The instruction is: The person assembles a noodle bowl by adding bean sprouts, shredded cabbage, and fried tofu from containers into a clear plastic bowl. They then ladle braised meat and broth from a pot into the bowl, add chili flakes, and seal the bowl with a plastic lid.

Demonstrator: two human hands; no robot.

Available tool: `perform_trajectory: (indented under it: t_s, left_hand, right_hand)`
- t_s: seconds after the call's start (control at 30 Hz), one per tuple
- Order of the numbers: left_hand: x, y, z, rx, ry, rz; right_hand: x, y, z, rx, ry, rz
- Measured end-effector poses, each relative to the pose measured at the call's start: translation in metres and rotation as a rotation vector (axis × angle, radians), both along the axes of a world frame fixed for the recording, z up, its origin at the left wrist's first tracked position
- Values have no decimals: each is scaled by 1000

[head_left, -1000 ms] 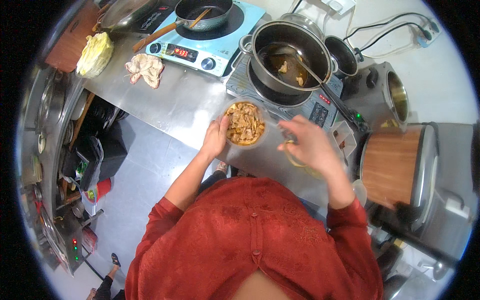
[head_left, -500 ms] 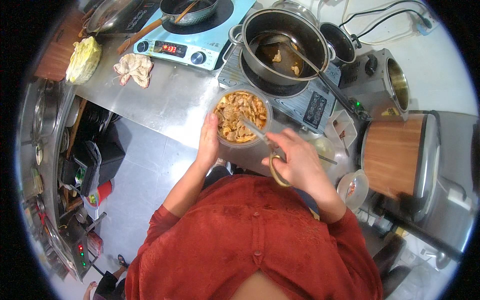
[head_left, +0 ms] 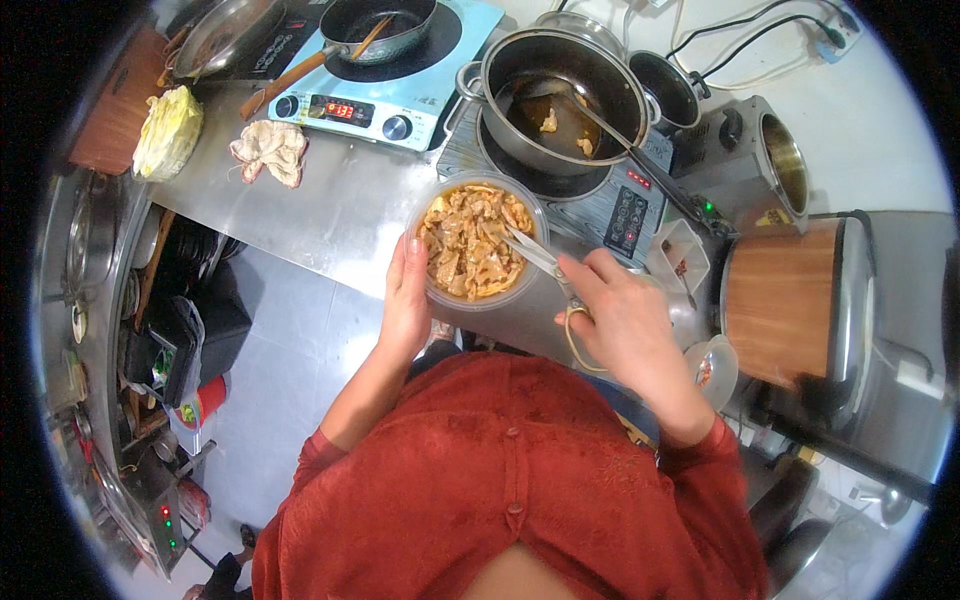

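Note:
A round clear plastic tub (head_left: 538, 215) filled with brown sliced meat (head_left: 470, 245) in sauce is at the counter's front edge. My left hand (head_left: 405, 305) steadies its left side, fingers along the outer wall. In my right hand (head_left: 628, 315) is a pair of metal scissors (head_left: 538, 255) with yellowish handle loops. The blades look slightly parted, their tips over the meat at the tub's right side. Just beyond the tub, a deep dark pot (head_left: 510, 140) sits on a grey wood-patterned induction cooker (head_left: 625, 215). A long-handled ladle (head_left: 625, 135) rests in it with a little food.
At the back left, a blue induction cooker (head_left: 440, 110) bears a frying pan (head_left: 380, 30) with chopsticks. A cloth (head_left: 270, 150) and cabbage (head_left: 167, 135) lie left. On the right are a small square container (head_left: 680, 255), a bowl (head_left: 715, 375) and a wood-fronted appliance (head_left: 785, 305).
The scissors have drawn back to the right and up from the meat, and their blades now show apart. The tub sits slightly nearer me, my left hand still against it.

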State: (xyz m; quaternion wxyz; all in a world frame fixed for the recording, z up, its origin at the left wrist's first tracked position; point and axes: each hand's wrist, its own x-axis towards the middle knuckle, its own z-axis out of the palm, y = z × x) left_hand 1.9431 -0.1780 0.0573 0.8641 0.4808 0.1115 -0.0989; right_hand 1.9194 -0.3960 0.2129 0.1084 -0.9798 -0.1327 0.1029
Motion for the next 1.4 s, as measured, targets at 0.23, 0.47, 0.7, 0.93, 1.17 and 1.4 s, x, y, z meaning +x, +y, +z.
perform_trajectory:
  t_s: [0.23, 0.47, 0.7, 0.93, 1.17, 1.4]
  left_hand:
    - [-2, 9, 7, -46, -18, -44]
    - [-5, 15, 14, -42, -62, -91]
    - [-9, 16, 20, -51, -110, -126]
    - [-10, 25, 16, -77, -38, -172]
    - [-8, 31, 13, -104, -51, -70]
    - [-9, 30, 18, 21, -69, -38]
  right_hand:
    - [-3, 1, 10, 44, -43, 66]
    - [9, 15, 19, 102, -93, 78]
    - [19, 27, 9, 58, -168, 87]
    - [17, 37, 19, 86, -106, 227]
    - [6, 5, 36, 34, -75, 193]
    - [10, 5, 32, 43, -197, 117]
